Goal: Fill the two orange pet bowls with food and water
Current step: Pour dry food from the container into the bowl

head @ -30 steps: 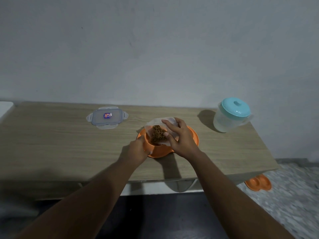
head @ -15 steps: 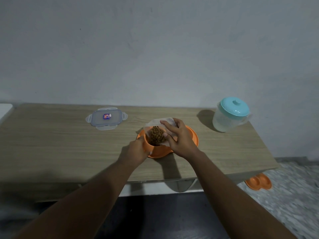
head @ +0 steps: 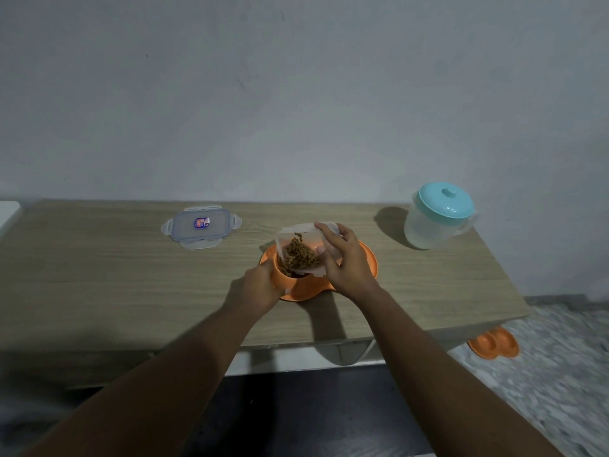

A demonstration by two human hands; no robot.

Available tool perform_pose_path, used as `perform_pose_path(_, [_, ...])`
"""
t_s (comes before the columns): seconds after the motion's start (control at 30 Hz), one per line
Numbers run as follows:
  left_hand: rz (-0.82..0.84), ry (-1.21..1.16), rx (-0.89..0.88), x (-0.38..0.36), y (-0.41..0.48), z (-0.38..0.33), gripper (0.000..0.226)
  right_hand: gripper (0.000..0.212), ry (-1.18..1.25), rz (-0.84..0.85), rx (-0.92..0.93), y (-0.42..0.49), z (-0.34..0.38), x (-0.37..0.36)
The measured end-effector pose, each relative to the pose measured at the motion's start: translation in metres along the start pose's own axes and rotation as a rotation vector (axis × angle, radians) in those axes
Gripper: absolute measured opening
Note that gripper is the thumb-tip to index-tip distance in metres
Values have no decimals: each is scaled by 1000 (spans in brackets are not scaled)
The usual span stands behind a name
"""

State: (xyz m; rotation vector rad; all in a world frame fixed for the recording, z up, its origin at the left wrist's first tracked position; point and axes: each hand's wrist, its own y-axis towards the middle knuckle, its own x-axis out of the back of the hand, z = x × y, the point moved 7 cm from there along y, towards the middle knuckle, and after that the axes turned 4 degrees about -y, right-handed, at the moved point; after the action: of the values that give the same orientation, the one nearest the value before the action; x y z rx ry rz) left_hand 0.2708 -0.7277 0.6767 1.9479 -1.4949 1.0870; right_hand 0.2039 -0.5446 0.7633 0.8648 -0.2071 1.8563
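An orange double pet bowl [head: 369,262] sits on the wooden table [head: 99,275] near its front edge. My left hand [head: 260,285] grips the bowl's left cup, which looks tilted up. My right hand [head: 342,258] holds a clear plastic food container [head: 298,237] tipped steeply over that cup. Brown kibble [head: 300,253] slides from the container into the cup. A water jug [head: 435,222] with a teal lid stands at the table's back right.
The container's clear lid [head: 201,227] with a blue label lies flat at the back, left of the bowl. A second orange double bowl [head: 494,347] rests on the speckled floor beyond the table's right front corner. A grey wall runs behind the table.
My right hand has tipped the container further, and the kibble has shifted down toward the cup. My left hand stays on the bowl.
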Motion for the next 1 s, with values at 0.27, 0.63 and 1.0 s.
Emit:
perform_pose_path(0.27, [33, -27, 0, 2, -2, -2, 76, 46, 370, -193, -363, -3, -34, 8])
perform_pose_path(0.63, [38, -18, 16, 0, -1, 0, 69, 31, 695, -203, -734, -6, -64, 3])
perform_pose_path(1.0, [63, -765, -2, 65, 11, -28, 130, 33, 634, -27, -560, 20, -28, -7])
